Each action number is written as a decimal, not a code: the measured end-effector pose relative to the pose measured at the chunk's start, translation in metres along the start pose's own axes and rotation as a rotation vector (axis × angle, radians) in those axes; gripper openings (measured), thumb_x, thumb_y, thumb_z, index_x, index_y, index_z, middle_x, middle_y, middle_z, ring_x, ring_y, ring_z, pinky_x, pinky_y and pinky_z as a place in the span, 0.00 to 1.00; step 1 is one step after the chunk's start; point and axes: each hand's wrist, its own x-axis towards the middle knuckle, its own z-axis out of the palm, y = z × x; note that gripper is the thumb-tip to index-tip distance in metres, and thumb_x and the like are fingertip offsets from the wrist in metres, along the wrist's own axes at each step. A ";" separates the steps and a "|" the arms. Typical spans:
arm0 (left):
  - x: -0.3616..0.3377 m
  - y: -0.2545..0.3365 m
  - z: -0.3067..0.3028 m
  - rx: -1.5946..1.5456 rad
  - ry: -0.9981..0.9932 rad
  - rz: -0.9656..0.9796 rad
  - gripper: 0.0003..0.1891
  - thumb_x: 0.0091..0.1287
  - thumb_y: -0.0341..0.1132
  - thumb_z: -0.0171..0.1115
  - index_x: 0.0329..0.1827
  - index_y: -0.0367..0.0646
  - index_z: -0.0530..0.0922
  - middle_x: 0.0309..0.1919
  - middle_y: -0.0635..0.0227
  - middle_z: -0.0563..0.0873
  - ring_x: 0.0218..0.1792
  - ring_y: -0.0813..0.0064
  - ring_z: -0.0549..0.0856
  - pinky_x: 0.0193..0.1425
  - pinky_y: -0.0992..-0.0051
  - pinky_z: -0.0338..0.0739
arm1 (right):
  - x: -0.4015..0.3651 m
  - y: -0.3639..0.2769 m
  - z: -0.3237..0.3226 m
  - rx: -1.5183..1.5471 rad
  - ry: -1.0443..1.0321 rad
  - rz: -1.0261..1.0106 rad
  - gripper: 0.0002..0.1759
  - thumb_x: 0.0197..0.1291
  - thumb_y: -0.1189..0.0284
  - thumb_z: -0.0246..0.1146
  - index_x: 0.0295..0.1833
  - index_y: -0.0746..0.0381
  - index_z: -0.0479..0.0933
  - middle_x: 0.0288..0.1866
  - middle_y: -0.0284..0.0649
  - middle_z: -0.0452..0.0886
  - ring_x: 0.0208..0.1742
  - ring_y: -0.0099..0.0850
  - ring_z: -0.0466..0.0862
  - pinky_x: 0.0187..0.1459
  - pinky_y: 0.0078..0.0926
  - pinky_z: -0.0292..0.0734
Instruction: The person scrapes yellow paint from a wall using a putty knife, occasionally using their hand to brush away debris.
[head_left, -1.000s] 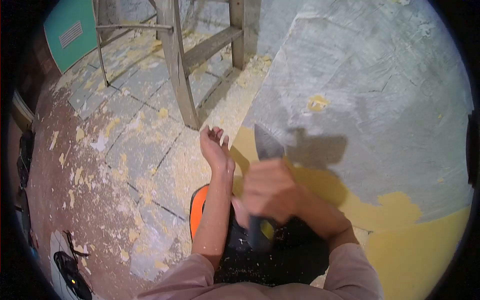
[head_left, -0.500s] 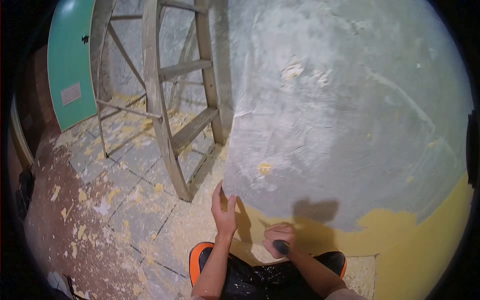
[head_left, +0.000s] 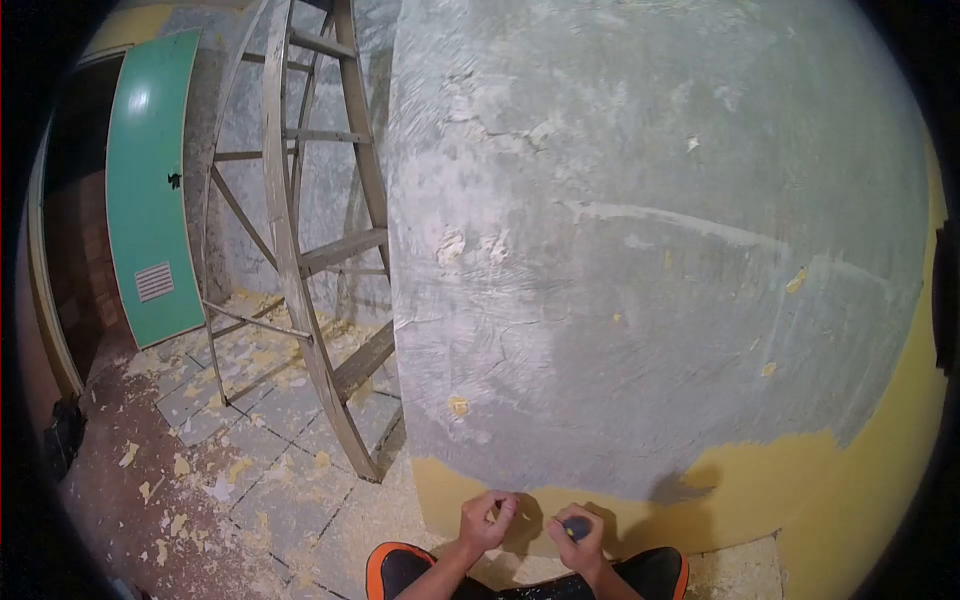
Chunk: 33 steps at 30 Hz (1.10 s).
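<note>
Shows wall [head_left: 650,250] stripped grey over most of its face; leaves yellow paint band [head_left: 770,490] along base; clenches right hand [head_left: 578,537] on scraper [head_left: 577,523]; curls left hand [head_left: 487,520] at wall, grasp indiscernible.

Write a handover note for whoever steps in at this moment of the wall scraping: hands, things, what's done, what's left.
Left hand: low at the wall's corner, fingers curled against the yellow paint; nothing seen in it.
Right hand: grip shut on a dark handle; blade hidden.
Done: wall bare grey over most of its face.
Left: a yellow band along the bottom and up the right edge, plus a few specks higher up.
Around: flakes litter the floor; ladder stands to the left.
</note>
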 end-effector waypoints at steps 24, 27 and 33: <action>-0.013 -0.013 0.015 0.066 -0.121 -0.128 0.06 0.64 0.31 0.57 0.34 0.37 0.79 0.21 0.67 0.83 0.22 0.79 0.82 0.27 0.78 0.75 | 0.045 -0.042 -0.050 0.404 0.158 0.105 0.08 0.55 0.75 0.59 0.28 0.62 0.66 0.15 0.35 0.67 0.15 0.21 0.65 0.18 0.22 0.63; -0.011 -0.024 0.007 0.048 0.209 -0.078 0.07 0.64 0.30 0.56 0.31 0.36 0.78 0.21 0.66 0.82 0.23 0.78 0.81 0.30 0.77 0.74 | 0.043 -0.071 -0.060 0.246 0.202 -0.124 0.09 0.56 0.73 0.58 0.26 0.62 0.67 0.15 0.34 0.68 0.16 0.22 0.68 0.19 0.23 0.66; 0.013 -0.012 -0.004 -0.126 0.379 -0.273 0.10 0.67 0.31 0.52 0.29 0.34 0.74 0.23 0.68 0.77 0.26 0.78 0.76 0.34 0.78 0.71 | 0.052 -0.052 -0.061 -0.007 -0.330 -0.734 0.23 0.56 0.52 0.60 0.26 0.63 0.71 0.20 0.37 0.73 0.20 0.33 0.74 0.23 0.28 0.71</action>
